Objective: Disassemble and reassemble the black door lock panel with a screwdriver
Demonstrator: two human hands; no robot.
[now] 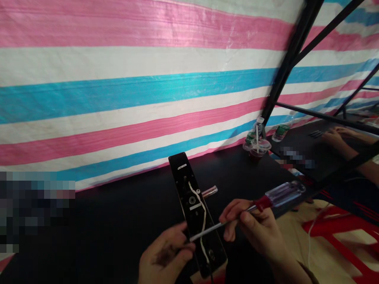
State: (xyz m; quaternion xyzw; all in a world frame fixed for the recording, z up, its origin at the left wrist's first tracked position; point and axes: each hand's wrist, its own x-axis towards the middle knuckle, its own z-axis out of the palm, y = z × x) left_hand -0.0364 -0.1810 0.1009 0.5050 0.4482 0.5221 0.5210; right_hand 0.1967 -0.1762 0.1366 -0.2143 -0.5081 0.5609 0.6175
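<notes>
My right hand (257,230) grips a screwdriver (282,194) by its shaft. The tool has a clear handle with a red collar, and its steel shaft slants down to the left. My left hand (167,252) is closed in a pinch at the screwdriver's tip; whatever small thing lies between the fingers, if any, is hidden. Beneath the shaft lies a long black panel (180,173), resembling the back of a door lock, with a white cable (204,211) along it and screw holes. A shiny lever handle (210,192) sticks out from its right side.
The panel rests on a black table (97,225) against a striped tarp wall (133,98). A plastic bottle (259,126) and a lidded cup (260,146) stand at the back right, near a black metal frame (281,83). Another person's hands (337,138) rest on the neighbouring table. A red stool (340,232) stands below right.
</notes>
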